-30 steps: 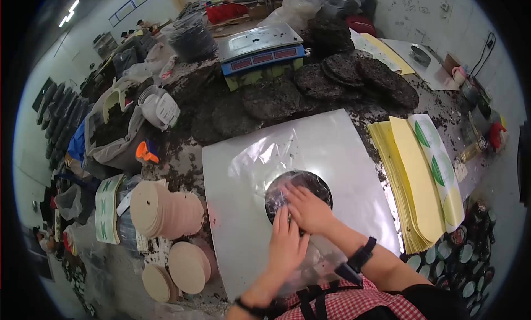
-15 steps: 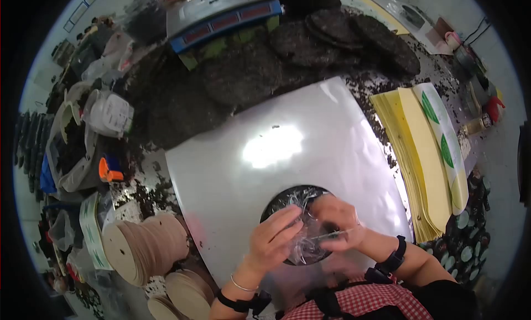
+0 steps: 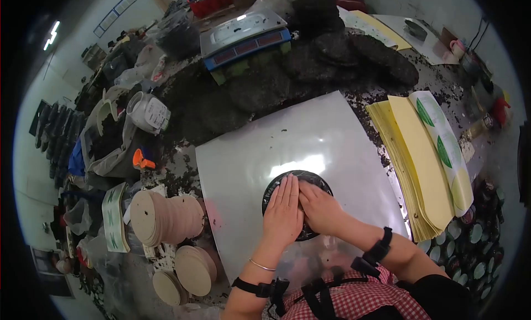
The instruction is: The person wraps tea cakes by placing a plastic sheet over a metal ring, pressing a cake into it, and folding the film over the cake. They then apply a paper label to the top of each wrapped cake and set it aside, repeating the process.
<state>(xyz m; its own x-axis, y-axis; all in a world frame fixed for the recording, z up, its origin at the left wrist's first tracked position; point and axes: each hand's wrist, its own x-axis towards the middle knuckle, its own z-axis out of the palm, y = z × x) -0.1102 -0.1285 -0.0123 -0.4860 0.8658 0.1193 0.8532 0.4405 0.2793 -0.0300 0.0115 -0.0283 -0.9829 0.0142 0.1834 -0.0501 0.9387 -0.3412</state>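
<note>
A dark round cake [image 3: 270, 194], wrapped in clear shiny film, lies on a smooth silvery sheet [image 3: 238, 165] in front of me. My left hand [image 3: 283, 212] rests flat on top of it, fingers stretched out and pointing away from me. Beside it, my right hand [image 3: 321, 210] also lies flat on the wrapped cake, angled in from the right, its fingertips close to the left hand's fingers. Neither hand grasps anything. Most of the cake's middle is hidden under the hands.
Stacked beige discs [image 3: 171, 218] stand at the left, near an orange tape dispenser [image 3: 144, 160] and a clear plastic jar [image 3: 148, 113]. A blue-sided scale [image 3: 246, 46] and dark round cakes [image 3: 337, 49] sit behind. Yellow paper sheets [image 3: 415, 171] lie at the right.
Both hands were bunching the loose clear film over the cake; now they lie flattened on it and the film looks smoother. The camera's view has shifted and tilted.
</note>
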